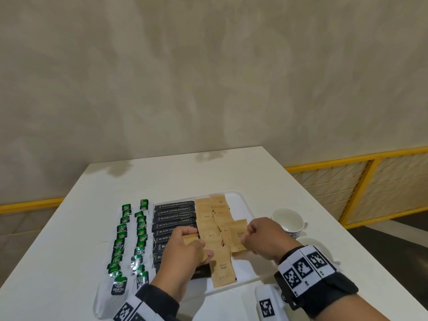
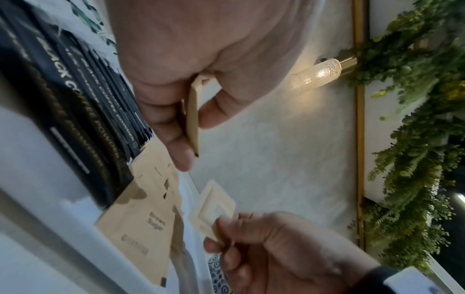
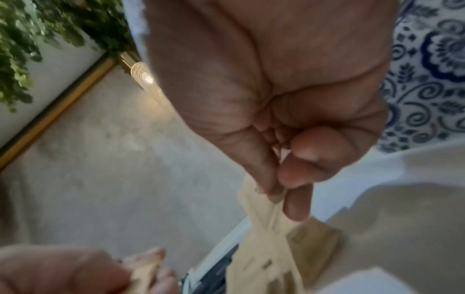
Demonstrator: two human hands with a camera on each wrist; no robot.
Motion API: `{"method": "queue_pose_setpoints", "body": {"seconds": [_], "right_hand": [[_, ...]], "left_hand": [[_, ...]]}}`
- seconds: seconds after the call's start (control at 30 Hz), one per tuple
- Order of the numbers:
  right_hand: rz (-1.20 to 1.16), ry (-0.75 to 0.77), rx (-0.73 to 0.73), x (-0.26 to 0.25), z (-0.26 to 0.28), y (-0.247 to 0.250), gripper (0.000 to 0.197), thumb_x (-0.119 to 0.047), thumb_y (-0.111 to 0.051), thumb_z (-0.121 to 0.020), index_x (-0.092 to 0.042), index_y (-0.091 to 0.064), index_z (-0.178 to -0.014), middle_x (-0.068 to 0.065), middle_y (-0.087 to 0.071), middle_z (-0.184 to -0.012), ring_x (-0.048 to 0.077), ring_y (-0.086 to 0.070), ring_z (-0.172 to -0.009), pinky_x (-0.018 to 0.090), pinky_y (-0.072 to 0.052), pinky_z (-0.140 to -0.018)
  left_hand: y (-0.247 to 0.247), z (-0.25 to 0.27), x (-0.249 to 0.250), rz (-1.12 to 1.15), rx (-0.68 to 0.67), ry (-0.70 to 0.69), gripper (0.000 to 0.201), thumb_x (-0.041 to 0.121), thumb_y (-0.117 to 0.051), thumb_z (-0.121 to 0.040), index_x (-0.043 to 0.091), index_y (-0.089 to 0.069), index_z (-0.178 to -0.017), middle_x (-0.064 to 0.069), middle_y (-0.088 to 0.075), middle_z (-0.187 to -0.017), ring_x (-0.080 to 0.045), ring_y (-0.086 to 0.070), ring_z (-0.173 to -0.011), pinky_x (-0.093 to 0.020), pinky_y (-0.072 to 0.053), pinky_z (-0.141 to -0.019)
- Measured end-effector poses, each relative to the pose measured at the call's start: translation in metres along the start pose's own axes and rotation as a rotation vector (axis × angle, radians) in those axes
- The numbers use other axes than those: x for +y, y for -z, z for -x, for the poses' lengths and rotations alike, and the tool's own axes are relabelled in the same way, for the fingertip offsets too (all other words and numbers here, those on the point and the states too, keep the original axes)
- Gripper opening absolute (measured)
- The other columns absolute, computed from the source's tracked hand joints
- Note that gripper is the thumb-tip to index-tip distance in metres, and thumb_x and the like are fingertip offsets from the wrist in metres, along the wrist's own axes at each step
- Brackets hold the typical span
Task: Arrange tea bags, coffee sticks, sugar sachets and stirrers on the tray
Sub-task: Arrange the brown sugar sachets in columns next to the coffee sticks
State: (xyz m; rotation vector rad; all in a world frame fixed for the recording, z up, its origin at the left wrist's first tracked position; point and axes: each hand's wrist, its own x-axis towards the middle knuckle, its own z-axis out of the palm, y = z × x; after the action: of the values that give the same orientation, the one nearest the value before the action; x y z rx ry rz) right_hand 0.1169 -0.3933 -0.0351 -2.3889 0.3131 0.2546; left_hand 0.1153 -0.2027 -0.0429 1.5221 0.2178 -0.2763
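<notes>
Brown sugar sachets (image 1: 209,228) sit in overlapping columns on the white tray (image 1: 243,205), just right of the black coffee powder sticks (image 1: 174,215). Left hand (image 1: 185,249) pinches one sachet; right hand (image 1: 264,235) pinches another (image 1: 238,235) above the tray. Green tea bags (image 1: 133,242) line the table (image 1: 208,172) left of the tray (two rows).

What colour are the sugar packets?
Light kraft brown; the sugar sachets show best in the head view.

A staged hospitality or café-style room: a white desk (image 1: 208,177) against a plastered wall (image 1: 208,77), hanging greenery (image 2: 412,119), a brass wall lamp (image 2: 319,73), patterned teacups (image 1: 288,222).
</notes>
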Motion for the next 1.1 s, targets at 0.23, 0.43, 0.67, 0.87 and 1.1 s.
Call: {"method": "queue_pose_setpoints", "body": {"seconds": [0.23,0.43,0.67,0.87,1.1], "right_hand": [[0.258,-0.159,-0.129,0.011,-0.017,-0.014,0.026,-0.018,-0.054,-0.089,-0.020,-0.044,-0.065,0.002,-0.056,-0.074,0.017,-0.058,-0.063,0.022,-0.053,-0.060],[0.206,-0.203,-0.233,0.006,-0.017,-0.016,0.027,-0.015,-0.054,-0.090,-0.017,-0.050,-0.063,0.000,-0.058,-0.064,0.010,-0.054,-0.051,0.017,-0.044,-0.047],[0.443,-0.213,-0.260,0.001,-0.018,-0.021,0.027,-0.011,-0.051,-0.087,-0.015,-0.055,-0.061,0.003,-0.061,-0.071,0.022,-0.060,-0.070,0.026,-0.049,-0.070],[0.354,-0.103,-0.136,-0.001,-0.004,-0.017,0.003,-0.016,-0.050,-0.092,-0.014,-0.051,-0.094,0.003,-0.057,-0.096,0.018,-0.055,-0.086,0.017,-0.038,-0.056],[-0.224,0.224,-0.170,-0.012,0.026,-0.007,0.014,-0.037,-0.065,-0.086,-0.024,-0.060,-0.085,-0.005,-0.068,-0.077,0.009,-0.059,-0.066,0.025,-0.048,-0.065]], "left_hand": [[0.004,0.004,0.005,0.016,0.031,0.024,0.038,-0.019,-0.047,-0.085,0.015,-0.048,-0.102,-0.012,-0.057,-0.098,-0.035,-0.070,-0.084,-0.044,-0.057,-0.079],[0.006,0.001,-0.002,-0.094,0.065,0.017,0.030,-0.005,-0.048,-0.087,0.021,-0.051,-0.103,-0.009,-0.062,-0.098,-0.032,-0.066,-0.091,-0.049,-0.054,-0.087],[0.006,-0.001,-0.004,-0.107,0.052,0.008,0.026,-0.001,-0.056,-0.087,0.021,-0.053,-0.101,-0.007,-0.061,-0.098,-0.025,-0.061,-0.081,-0.033,-0.052,-0.062],[0.006,-0.005,-0.008,-0.151,0.015,-0.035,0.015,0.004,-0.057,-0.090,0.016,-0.063,-0.095,-0.007,-0.070,-0.099,-0.025,-0.070,-0.087,-0.043,-0.058,-0.076],[-0.002,-0.001,-0.009,-0.159,-0.074,-0.138,0.009,0.002,-0.070,-0.080,0.009,-0.067,-0.084,-0.007,-0.067,-0.071,-0.021,-0.061,-0.064,-0.037,-0.053,-0.066]]}}
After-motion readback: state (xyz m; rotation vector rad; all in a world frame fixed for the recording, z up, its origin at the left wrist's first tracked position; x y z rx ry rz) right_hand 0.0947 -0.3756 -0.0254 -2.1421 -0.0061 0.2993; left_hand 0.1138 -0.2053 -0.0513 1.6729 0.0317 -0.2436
